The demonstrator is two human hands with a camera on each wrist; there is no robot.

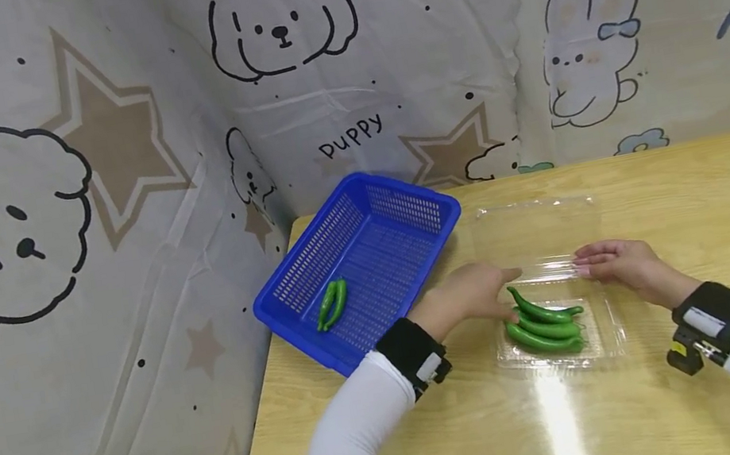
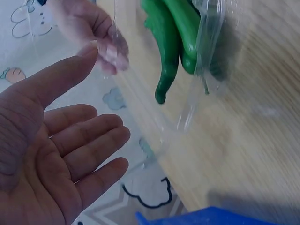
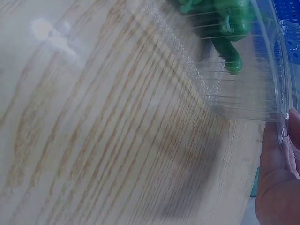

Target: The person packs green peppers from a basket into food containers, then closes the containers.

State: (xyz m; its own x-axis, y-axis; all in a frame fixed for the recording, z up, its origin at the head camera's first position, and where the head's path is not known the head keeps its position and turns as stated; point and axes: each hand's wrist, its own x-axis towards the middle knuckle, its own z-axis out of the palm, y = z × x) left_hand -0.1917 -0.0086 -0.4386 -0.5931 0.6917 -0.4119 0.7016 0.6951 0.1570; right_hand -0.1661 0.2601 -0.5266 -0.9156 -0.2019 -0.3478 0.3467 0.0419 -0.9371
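Your left hand [image 1: 474,296] lies open, fingers straight, just beside the clear plastic box [image 1: 601,337] on the worktop [image 1: 711,218], near the green peppers [image 1: 543,326] inside it. Your right hand [image 1: 621,267] rests with relaxed fingers on the box's far edge by its open lid [image 1: 539,230]. Two more peppers [image 1: 332,303] lie in the blue basket [image 1: 405,209] at the left.
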